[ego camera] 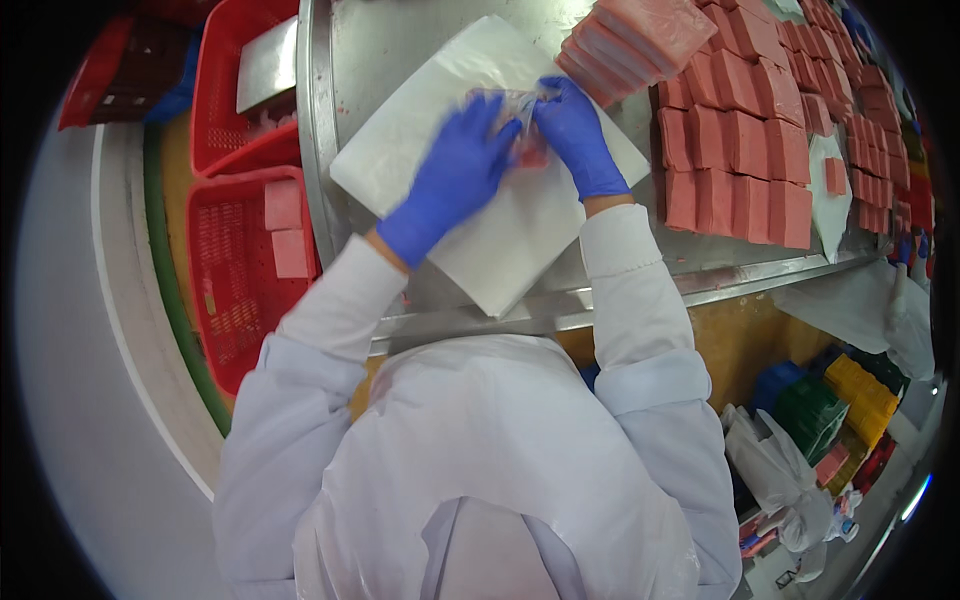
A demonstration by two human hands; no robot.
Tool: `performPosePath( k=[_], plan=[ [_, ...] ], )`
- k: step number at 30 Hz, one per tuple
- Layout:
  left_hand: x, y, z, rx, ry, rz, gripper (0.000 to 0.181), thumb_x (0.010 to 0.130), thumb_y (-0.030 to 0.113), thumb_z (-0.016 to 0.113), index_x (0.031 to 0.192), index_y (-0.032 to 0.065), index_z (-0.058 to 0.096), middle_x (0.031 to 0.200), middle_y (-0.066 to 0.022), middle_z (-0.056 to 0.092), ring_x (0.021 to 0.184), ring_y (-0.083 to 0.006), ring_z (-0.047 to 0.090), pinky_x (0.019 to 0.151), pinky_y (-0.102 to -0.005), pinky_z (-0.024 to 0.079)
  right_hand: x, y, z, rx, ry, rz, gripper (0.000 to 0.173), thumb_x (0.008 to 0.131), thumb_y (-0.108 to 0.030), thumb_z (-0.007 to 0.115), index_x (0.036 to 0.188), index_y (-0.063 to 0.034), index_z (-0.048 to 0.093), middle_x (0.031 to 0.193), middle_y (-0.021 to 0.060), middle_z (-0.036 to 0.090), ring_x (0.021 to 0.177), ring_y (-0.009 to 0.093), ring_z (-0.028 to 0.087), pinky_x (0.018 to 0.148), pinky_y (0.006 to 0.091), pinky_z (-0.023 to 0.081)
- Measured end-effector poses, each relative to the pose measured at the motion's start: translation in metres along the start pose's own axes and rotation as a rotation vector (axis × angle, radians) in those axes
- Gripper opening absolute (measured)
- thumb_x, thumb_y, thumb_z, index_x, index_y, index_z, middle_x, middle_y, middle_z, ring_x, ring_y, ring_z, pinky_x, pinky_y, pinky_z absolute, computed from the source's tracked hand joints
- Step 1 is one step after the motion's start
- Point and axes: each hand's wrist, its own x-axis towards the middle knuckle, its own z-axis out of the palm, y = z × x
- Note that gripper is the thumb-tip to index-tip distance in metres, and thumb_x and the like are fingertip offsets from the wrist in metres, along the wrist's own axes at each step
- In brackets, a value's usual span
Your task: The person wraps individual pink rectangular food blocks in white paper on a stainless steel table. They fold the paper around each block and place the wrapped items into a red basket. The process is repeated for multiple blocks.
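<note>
A stack of translucent white wrapping sheets lies turned cornerwise on the steel table in front of me. On its upper part rests a pink block of meat-like paste, partly covered by clear film and largely hidden by my hands. My left hand, in a blue glove, is blurred over the block's left side; its grip is unclear. The gloved fingers of my right hand pinch the clear film at the block's right edge.
Wrapped pink slabs are piled at the sheets' upper right corner. Rows of pink blocks fill the table's right side. Red plastic crates stand left of the steel table. Other people in white work at far right.
</note>
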Motion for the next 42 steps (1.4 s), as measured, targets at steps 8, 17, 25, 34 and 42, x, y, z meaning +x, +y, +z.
performPosePath(
  k=[8,17,25,34,42],
  plan=[
    [0.102,0.017,-0.046,-0.815,0.349,-0.533,0.025,0.083,0.02,0.056,0.083,-0.005,0.061,0.07,-0.0025,0.062,0.066,-0.007,0.053,0.064,-0.0213,0.043,-0.044,-0.125,-0.096,0.333,0.177,-0.477,0.04,0.072,-0.023,0.069,0.099,0.0033,0.054,0.092,0.0049,0.055,0.076,0.011,0.052,0.07,0.0213,0.043],
    [0.176,-0.046,0.098,-1.025,-0.416,-0.564,0.03,0.084,0.027,0.052,0.102,0.0026,0.056,0.09,-0.0013,0.059,0.079,-0.0109,0.052,0.07,-0.0239,0.043,0.029,-0.072,-0.142,0.313,0.521,-0.237,0.062,0.059,-0.03,0.079,0.1,0.0049,0.047,0.094,0.0091,0.051,0.083,0.013,0.048,0.075,0.0235,0.042],
    [0.181,-0.018,0.145,-0.899,-0.497,-0.747,0.051,0.09,0.044,0.039,0.116,0.0019,0.05,0.109,-0.0056,0.054,0.099,-0.0133,0.048,0.086,-0.027,0.04,-0.048,-0.015,-0.164,1.311,0.304,-0.097,0.051,0.067,-0.024,0.07,0.107,-0.0026,0.047,0.108,0.0094,0.05,0.101,0.019,0.049,0.085,0.0265,0.04],
    [0.093,0.045,-0.033,-0.787,-0.108,-0.644,0.047,0.088,0.042,0.041,0.118,0.0063,0.045,0.098,-0.0115,0.056,0.091,-0.0236,0.051,0.081,-0.0325,0.04,-0.131,-0.101,-0.103,1.244,0.472,-0.15,0.046,0.08,-0.031,0.049,0.116,-0.0031,0.042,0.12,0.0155,0.044,0.11,0.026,0.043,0.094,0.034,0.033],
    [-0.075,-0.065,-0.193,-0.657,0.217,-0.912,0.046,0.087,0.039,0.043,0.123,0.0112,0.037,0.079,-0.0215,0.057,0.079,-0.0357,0.057,0.073,-0.0392,0.044,-0.164,-0.184,0.073,1.023,-0.203,-0.014,0.055,0.084,-0.042,0.04,0.123,-0.0033,0.037,0.129,0.0182,0.038,0.118,0.03,0.038,0.101,0.0379,0.027]
  ],
)
